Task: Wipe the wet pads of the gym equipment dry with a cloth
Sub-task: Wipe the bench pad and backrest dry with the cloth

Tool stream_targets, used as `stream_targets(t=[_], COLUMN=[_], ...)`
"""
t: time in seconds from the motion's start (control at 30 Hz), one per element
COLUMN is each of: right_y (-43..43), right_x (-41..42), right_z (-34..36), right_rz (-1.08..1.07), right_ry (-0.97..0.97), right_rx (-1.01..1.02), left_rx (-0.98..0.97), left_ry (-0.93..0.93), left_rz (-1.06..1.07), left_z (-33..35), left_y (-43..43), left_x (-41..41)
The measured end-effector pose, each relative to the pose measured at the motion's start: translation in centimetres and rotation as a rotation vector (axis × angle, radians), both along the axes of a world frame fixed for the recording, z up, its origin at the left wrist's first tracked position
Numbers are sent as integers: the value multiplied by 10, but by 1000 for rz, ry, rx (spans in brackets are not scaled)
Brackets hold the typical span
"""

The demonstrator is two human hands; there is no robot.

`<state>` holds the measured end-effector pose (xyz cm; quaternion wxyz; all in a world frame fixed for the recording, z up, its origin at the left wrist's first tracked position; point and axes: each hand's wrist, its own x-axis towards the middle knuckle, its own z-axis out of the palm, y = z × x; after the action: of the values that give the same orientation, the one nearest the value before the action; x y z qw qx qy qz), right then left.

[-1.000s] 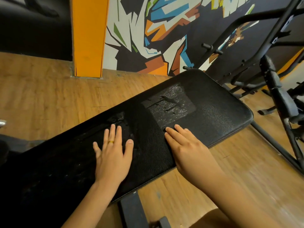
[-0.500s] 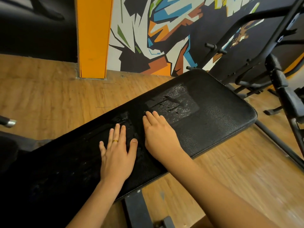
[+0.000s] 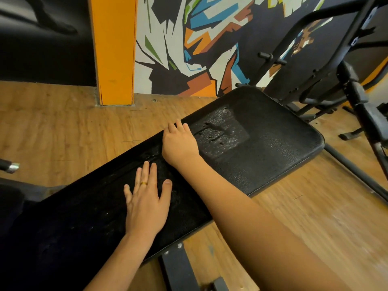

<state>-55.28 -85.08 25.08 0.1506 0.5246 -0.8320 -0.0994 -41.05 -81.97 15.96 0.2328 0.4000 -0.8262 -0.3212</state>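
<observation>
A: The hands?
B: Left hand (image 3: 147, 202) and right hand (image 3: 179, 143) lie flat, fingers straight, on the black pad (image 3: 273, 164); the right is beside its wet patch (image 3: 222, 131).
A: Around?
B: Orange pillar (image 3: 114, 49) behind, black metal frame (image 3: 327, 66) at right.

The bench pad (image 3: 262, 164) runs off-frame lower left (dark there); floor (image 3: 327, 219) blurred.

The left hand (image 3: 147, 202) is lying flat, palm down, with the fingers straight and close together and the thumb spread to the side. The right hand (image 3: 179, 143) is resting palm down just ahead of the left hand, with the fingers extended forward. The right forearm (image 3: 252, 217) is stretching diagonally from the lower right.
</observation>
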Motion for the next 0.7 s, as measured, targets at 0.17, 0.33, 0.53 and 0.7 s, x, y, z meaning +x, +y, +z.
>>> stream_targets(t=[0.17, 0.33, 0.53, 0.7], right_y=[42, 142, 191, 172], right_x=[10, 41, 44, 36], right_z=[7, 6, 3, 7], right_rz=[82, 165, 227, 286], right_ry=[-15, -42, 71, 38], right_rx=[34, -12, -16, 49], left_rx=[9, 0, -2, -5], left_ry=[9, 9, 13, 5], left_rz=[-8, -10, -13, -13], left_z=[0, -2, -2, -2], left_y=[-1, 0, 0, 0], left_x=[1, 1, 1, 0])
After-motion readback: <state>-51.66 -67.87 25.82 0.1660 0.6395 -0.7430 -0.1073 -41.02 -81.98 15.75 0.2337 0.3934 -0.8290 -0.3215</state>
